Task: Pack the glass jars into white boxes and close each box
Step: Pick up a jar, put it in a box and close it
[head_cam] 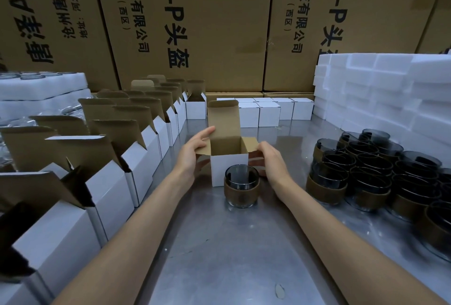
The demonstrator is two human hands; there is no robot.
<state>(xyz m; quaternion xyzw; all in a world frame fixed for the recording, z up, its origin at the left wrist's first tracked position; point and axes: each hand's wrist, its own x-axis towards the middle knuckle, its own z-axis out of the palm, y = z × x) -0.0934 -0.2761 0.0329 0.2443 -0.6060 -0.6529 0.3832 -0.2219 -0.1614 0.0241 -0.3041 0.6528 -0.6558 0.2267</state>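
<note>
An open white box (228, 168) with a brown inside stands in the middle of the metal table (234, 251), its lid flap upright and nothing visible inside. My left hand (192, 152) holds its left side flap, fingers reaching up along the lid. My right hand (271, 158) grips the right side flap and wall. A smoky glass jar (241, 188) with a brown sleeve stands on the table right in front of the box, untouched.
Rows of open white boxes (136, 158) line the left side. Closed white boxes (268, 112) stand at the back. Stacked sleeved jars (380, 173) fill the right, with white foam blocks (380, 90) behind them. Big brown cartons (219, 24) wall the rear.
</note>
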